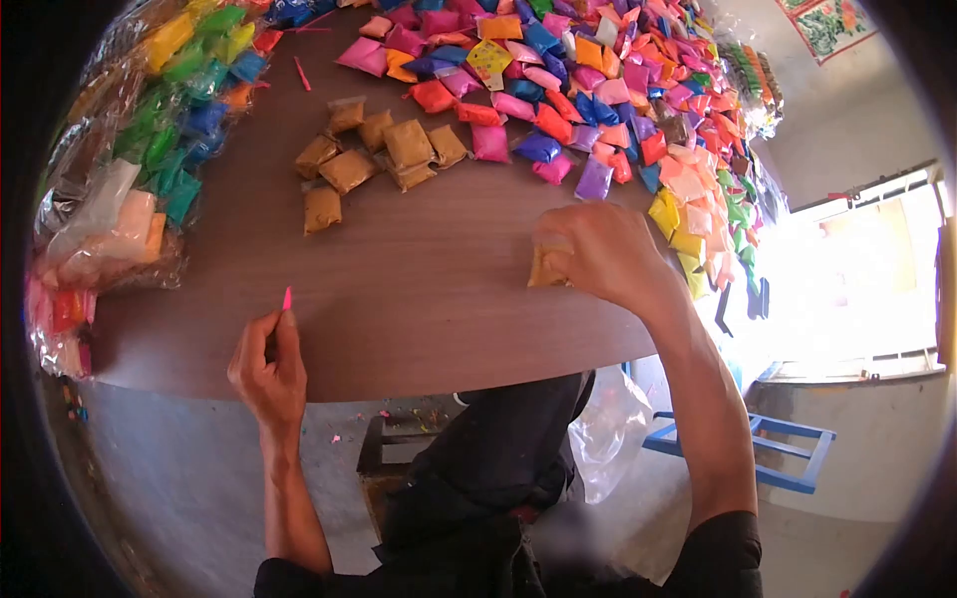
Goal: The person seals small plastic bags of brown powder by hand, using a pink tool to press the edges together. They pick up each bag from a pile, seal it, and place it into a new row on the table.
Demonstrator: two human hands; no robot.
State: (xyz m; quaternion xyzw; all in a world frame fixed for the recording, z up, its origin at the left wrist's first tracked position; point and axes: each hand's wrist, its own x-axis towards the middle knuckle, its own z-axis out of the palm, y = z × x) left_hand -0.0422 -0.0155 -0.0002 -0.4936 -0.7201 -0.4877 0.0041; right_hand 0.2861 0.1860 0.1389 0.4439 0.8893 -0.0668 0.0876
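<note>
My left hand [269,364] is near the front edge of the table, its fingers pinched on a small pink pointed stick [288,298] whose tip points up and away from me. Over the right part of the table, my right hand [605,249] is closed on a small brown packet [545,267]. Part of that packet is hidden behind the fingers. Farther back lies a loose group of similar brown packets [408,146], filled and in clear wrapping.
A large heap of colourful small packets [558,80] covers the back and right of the table [419,289]. Bagged packets [130,214] line the left side. Another thin pink stick [302,74] lies at the back. Below are a clear plastic bag [608,429] and a blue frame [788,448].
</note>
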